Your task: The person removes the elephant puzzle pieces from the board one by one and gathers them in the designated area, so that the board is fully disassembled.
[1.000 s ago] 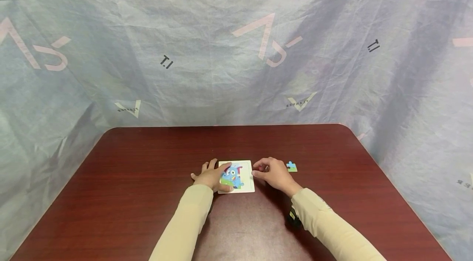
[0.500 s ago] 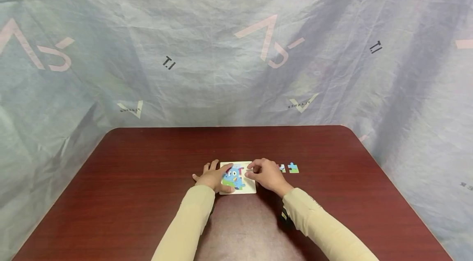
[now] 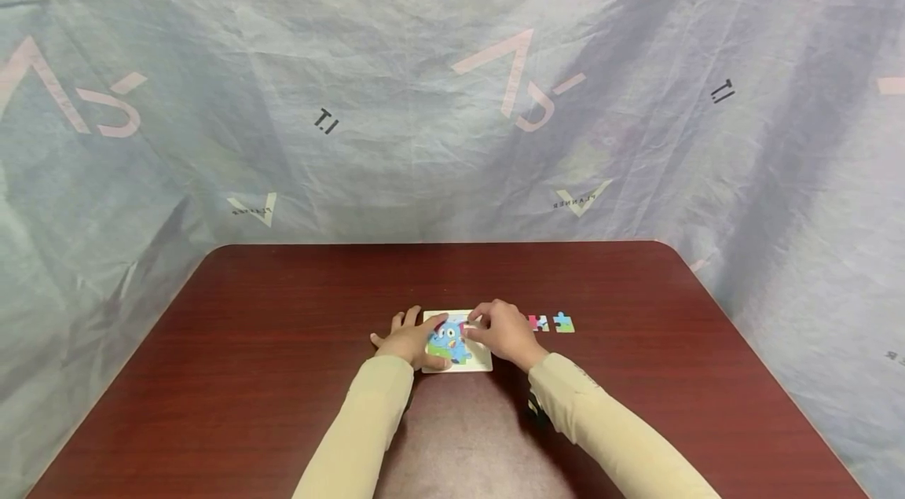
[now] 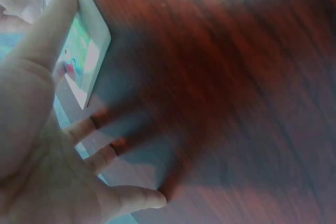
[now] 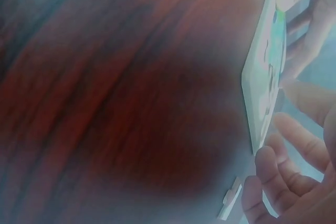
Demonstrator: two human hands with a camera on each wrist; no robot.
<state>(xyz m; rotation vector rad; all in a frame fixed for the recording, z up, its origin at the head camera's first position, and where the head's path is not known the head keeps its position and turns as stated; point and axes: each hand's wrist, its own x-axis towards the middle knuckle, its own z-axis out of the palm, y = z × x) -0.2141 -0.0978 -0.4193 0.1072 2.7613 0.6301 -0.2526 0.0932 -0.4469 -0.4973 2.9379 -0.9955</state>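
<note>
A white-framed jigsaw puzzle lies on the table, partly filled with a picture of a blue cartoon animal on green. My left hand rests on its left side, thumb and index finger spread over the frame, the other fingers on the tabletop. In the left wrist view, the thumb lies along the puzzle tray's edge. Over the puzzle's upper right, the thumb and index finger of my right hand pinch a puzzle piece, mostly hidden by the fingertips.
Two loose puzzle pieces lie right of my right hand: a pink and white one and a blue and green one. The reddish-brown wooden table extends around them, with a grey printed cloth hanging behind.
My right hand has moved left from beside the puzzle to over its right part, uncovering the pink and white piece. My left hand keeps its place on the frame.
</note>
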